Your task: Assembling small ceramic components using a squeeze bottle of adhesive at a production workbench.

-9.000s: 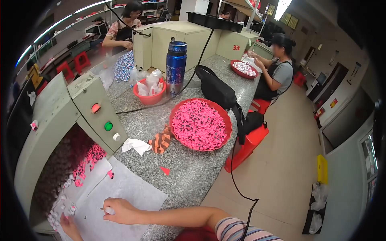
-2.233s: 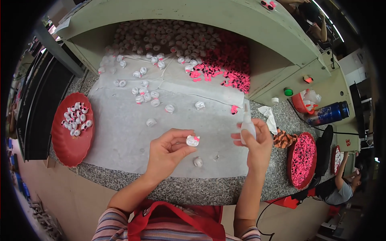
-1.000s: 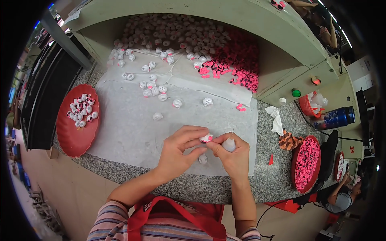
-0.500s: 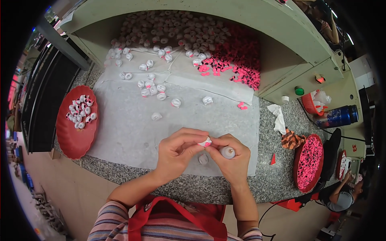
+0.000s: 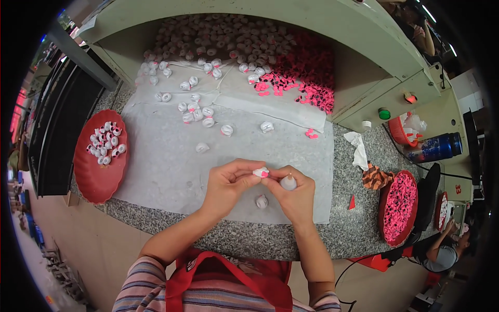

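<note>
Between the fingertips of both my hands is a small white rounded piece with a pink patch [image 5: 261,172]. My left hand [image 5: 226,184] pinches it from the left, fingers closed. My right hand [image 5: 297,200] touches its right side with thumb and forefinger, and also keeps a small translucent squeeze bottle with a narrow tip [image 5: 288,182] in its curled fingers. Just below the hands, a single white rounded piece [image 5: 261,202] lies on the white sheet [image 5: 166,171]. Several similar white pieces [image 5: 197,115] are scattered farther up the sheet.
Under the pale green hood [image 5: 364,47] are heaps of white pieces [image 5: 223,39] and pink pieces [image 5: 306,62]. A red tray [image 5: 99,182] with finished-looking pieces stands left; another red tray [image 5: 399,208] of pink pieces stands right, near crumpled cloth [image 5: 377,177] and a blue bottle [image 5: 436,148].
Both hands have moved slightly away from me, still around the small white piece. Its pink patch has turned a little, and the squeeze bottle in my right hand has tilted to the left.
</note>
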A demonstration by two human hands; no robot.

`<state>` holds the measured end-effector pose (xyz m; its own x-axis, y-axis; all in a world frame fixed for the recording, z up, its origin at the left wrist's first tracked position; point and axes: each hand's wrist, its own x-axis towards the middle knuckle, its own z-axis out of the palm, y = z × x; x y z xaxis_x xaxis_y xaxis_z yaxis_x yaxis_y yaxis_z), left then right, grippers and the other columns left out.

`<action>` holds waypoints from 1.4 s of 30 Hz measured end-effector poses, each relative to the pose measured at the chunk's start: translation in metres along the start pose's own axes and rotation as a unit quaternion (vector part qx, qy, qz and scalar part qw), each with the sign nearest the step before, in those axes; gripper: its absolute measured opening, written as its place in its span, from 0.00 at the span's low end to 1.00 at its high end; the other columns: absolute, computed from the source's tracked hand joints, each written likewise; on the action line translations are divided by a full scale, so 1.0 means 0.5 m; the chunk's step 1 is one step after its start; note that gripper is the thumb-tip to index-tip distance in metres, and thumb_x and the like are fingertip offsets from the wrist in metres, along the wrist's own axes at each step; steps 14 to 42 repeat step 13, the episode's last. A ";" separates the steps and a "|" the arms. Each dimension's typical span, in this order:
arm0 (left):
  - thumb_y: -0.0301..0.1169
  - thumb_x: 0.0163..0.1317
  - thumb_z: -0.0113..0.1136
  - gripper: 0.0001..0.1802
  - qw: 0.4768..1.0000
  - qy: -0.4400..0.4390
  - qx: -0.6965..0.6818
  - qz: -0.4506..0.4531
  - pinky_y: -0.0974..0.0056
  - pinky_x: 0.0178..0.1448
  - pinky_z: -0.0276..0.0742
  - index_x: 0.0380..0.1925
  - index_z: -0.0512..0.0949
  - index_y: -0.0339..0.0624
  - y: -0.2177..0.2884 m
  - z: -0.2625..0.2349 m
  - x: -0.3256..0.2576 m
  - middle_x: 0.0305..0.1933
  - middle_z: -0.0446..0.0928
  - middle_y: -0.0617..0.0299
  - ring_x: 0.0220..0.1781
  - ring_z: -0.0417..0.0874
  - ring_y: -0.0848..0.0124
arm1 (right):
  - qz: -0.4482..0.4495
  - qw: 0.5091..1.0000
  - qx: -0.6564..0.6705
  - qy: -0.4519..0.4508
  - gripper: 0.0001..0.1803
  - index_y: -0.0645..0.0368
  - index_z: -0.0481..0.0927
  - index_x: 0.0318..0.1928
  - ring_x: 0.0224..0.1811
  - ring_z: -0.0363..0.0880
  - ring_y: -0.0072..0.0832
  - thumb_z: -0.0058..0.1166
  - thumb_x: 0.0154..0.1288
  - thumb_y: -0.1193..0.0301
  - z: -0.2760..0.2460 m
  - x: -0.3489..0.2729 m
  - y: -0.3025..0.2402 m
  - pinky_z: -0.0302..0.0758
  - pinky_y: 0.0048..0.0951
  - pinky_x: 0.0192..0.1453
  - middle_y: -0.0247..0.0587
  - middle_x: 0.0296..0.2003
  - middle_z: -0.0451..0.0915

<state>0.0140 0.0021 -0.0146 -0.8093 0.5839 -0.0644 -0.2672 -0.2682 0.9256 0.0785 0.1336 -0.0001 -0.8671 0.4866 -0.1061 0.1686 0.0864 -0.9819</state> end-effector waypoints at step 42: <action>0.23 0.55 0.56 0.24 0.997 -0.066 0.041 -0.008 0.65 0.46 0.76 0.52 0.65 0.36 0.042 -0.012 -0.009 0.39 0.77 0.52 0.40 0.80 0.64 | -0.220 0.971 0.062 -0.071 0.15 0.59 0.77 0.36 0.35 0.78 0.31 0.58 0.45 0.85 -0.015 0.001 0.010 0.78 0.23 0.36 0.39 0.37 0.76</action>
